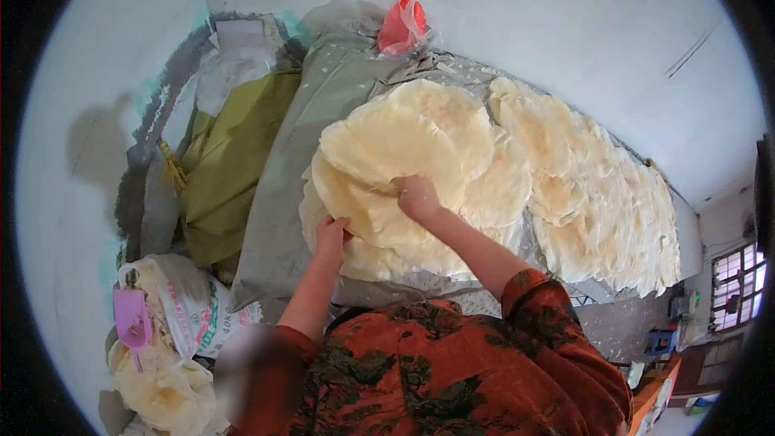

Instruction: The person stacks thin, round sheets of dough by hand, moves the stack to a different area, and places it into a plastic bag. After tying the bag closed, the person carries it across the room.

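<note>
Pale yellow, thin round wafers (pixel 404 145) lie stacked, edges overlapping

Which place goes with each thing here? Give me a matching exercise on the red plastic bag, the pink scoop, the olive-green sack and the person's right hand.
Things:
1. red plastic bag
2. pink scoop
3. olive-green sack
4. right hand

Places:
A. on the open white sack at lower left
B. on top of the stack of pale round sheets
C. at the far end, by the wall
D. left of the grey cloth, beside the sheets

Pairs: 1-C, 2-A, 3-D, 4-B
</note>
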The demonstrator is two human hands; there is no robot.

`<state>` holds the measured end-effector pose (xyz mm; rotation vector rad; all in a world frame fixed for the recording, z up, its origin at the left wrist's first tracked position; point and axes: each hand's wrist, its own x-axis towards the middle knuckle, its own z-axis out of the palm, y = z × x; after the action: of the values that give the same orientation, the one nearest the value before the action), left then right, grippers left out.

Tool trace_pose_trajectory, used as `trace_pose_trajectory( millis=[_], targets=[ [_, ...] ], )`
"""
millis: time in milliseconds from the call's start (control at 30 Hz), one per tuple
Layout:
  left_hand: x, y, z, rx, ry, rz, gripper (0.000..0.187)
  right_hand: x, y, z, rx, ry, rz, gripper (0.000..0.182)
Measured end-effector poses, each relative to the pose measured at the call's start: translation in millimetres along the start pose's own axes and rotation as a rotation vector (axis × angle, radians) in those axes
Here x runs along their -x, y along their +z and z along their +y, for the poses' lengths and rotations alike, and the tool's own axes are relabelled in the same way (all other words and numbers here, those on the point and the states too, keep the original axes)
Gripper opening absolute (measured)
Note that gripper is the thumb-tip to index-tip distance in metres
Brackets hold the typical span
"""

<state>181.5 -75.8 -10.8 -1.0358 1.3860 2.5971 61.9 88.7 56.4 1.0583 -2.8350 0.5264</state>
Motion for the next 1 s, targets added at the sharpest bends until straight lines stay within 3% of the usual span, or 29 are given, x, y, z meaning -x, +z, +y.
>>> trace_pose_trajectory(
  millis=[100, 167, 200, 233, 300, 333, 367, 400, 433, 533, 567, 633, 667, 733, 900, 933, 967, 1000],
  targets=[
    [7, 7, 16, 0.179, -0.023, -0.087, 0.029, 22, 37, -23, -0.064, 0.075, -0.219, 0.011],
    [-4, 2, 9, 0.314, -0.064, -0.218, 0.031, 50, 62, -39, -0.066, -0.058, 0.083, 0.021],
    [-14, -1, 3, 0.318, -0.069, -0.225, 0.031, 51, 63, -46, -0.057, -0.054, 0.081, 0.021],
    [-24, -5, -2, 0.359, -0.075, -0.301, 0.033, 53, 59, -54, 0.05, -0.076, 0.231, 0.025],
    [-30, -8, -7, 0.378, -0.112, -0.396, 0.034, 53, 56, -57, 0.065, 0.139, 0.129, 0.027],
    [-26, -3, 1, 0.332, -0.126, -0.388, 0.036, 38, 49, -46, -0.036, 0.36, -0.12, 0.024],
    [-20, 2, 8, 0.289, -0.136, -0.378, 0.037, 17, 45, -21, 0.048, 0.356, -0.189, 0.014],
    [-9, 6, 14, 0.074, -0.062, -0.276, 0.039, -16, 44, 25, 0.039, 0.415, -0.162, 0.016],
    [-10, 5, 13, 0.063, -0.072, -0.288, 0.039, -41, -4, 38, 0.086, 0.125, 0.116, 0.015],
    [-12, -6, 4, 0.093, 0.014, -0.372, 0.039, -113, -172, 35, 0.13, 0.408, 0.098, 0.019],
    [-15, -6, -3, 0.089, 0.008, -0.383, 0.039, -111, -204, 30, 0.193, 0.163, 0.367, 0.019],
    [-20, 5, -8, 0.083, 0.027, -0.288, 0.036, -105, -246, 27, 0.257, -0.041, 0.698, 0.018],
    [-23, 12, -8, 0.082, 0.032, -0.306, 0.036, -101, -259, 22, 0.271, -0.04, 0.709, 0.018],
    [-28, 26, -4, 0.046, 0.114, -0.309, 0.032, -79, -267, 5, 0.542, 0.171, 0.439, 0.015],
    [-47, 70, 2, 0.212, -0.014, -0.383, 0.032, -31, -101, 81, 0.245, -0.081, 0.605, 0.026],
    [-54, 80, 4, 0.233, -0.068, -0.367, 0.032, -22, -66, 93, 0.291, 0.143, 0.365, 0.029],
    [-66, 87, 1, 0.226, -0.055, -0.362, 0.032, -16, -40, 104, 0.301, 0.234, 0.176, 0.021],
    [-79, 95, -3, 0.194, -0.014, -0.308, 0.029, -8, -13, 118, 0.242, 0.285, 0.124, 0.014]
  ],
)
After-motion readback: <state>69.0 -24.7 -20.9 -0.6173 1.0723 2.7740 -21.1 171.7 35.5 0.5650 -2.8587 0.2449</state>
